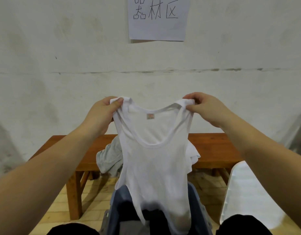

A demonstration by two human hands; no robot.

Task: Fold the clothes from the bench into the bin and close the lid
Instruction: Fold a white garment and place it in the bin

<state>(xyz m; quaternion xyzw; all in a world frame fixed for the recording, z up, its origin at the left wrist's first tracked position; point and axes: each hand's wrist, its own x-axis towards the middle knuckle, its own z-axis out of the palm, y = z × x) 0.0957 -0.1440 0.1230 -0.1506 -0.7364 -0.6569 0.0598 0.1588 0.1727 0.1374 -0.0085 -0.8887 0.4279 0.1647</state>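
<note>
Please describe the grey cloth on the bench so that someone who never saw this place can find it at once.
Look at the long brown wooden bench against the pale wall. Near its middle, left of the white sleeveless top that both hands hold up, lies a crumpled grey garment hanging over the front edge. It is the only grey piece; the bunched cloth on the other side is white.

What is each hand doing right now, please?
Left hand: closed, pinching one shoulder strap of the white vest.
Right hand: closed, pinching the vest's other strap.
</note>
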